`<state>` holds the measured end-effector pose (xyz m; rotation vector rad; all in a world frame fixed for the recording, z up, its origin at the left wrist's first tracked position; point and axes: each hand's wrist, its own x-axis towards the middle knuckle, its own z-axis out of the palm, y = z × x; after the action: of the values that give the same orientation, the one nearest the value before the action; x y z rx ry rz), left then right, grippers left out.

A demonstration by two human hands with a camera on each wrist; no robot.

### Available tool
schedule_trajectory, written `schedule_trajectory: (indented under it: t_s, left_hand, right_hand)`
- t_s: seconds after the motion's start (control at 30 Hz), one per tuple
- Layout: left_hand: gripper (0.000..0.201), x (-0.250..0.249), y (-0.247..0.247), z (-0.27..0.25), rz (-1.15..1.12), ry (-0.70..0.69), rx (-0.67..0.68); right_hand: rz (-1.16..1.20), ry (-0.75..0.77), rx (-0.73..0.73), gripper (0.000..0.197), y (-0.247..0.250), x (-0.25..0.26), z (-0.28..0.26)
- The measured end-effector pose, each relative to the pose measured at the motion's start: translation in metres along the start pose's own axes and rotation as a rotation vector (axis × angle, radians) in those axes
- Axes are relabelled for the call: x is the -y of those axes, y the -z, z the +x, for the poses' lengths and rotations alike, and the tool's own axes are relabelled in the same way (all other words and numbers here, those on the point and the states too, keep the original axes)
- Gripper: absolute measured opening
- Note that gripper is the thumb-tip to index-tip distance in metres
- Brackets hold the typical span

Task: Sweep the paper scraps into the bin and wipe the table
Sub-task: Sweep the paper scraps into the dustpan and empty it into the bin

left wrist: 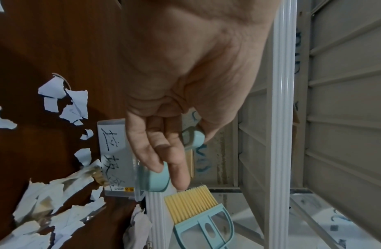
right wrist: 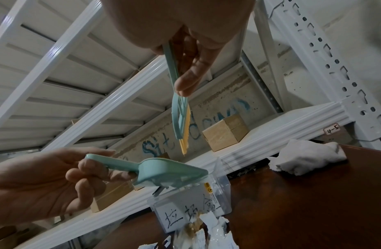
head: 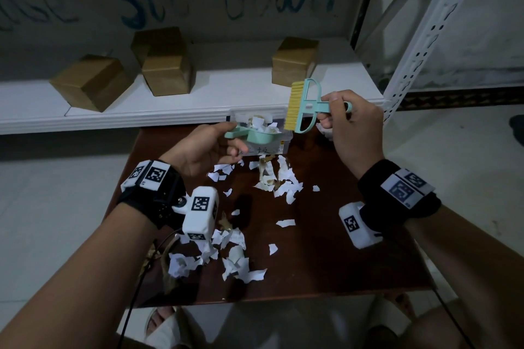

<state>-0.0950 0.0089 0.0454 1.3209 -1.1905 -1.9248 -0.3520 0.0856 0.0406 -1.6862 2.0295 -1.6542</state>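
Note:
My left hand (head: 215,143) grips the handle of a mint dustpan (head: 255,136), held tilted over a clear plastic bin (head: 272,149) at the far edge of the brown table (head: 326,258). The bin holds paper scraps and has handwriting on its front (right wrist: 191,210). My right hand (head: 344,122) holds a mint brush (head: 304,105) with yellow bristles in the air above the bin's right end. The brush (left wrist: 198,207) is just beyond the dustpan (left wrist: 157,180). Several torn white paper scraps (head: 235,258) lie across the table's middle and left. A crumpled white cloth (right wrist: 306,156) sits right of the bin.
A white shelf (head: 170,113) runs right behind the table and carries several cardboard boxes (head: 167,73). A perforated rack post (head: 425,31) rises at the right. Slippered feet (head: 167,326) and pale floor show below the table's near edge.

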Motion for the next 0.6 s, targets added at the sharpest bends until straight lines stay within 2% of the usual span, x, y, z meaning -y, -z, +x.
schedule_trajectory:
  t_s: [0.17,0.33,0.6]
  left_hand:
    - [0.031,0.001,0.001,-0.002,0.051,0.063,-0.041]
    - [0.028,-0.002,-0.002,-0.003,0.036,0.011,-0.062]
    - [0.034,-0.009,0.003,-0.014,0.137,0.053,-0.068]
  right_hand:
    - [-0.016,0.003,-0.005,0.045,0.000,-0.001,0.000]
    - [0.002,0.007,0.002,0.048,0.000,0.000,0.000]
    - [-0.009,0.015,0.009,0.048,0.001,0.000,-0.001]
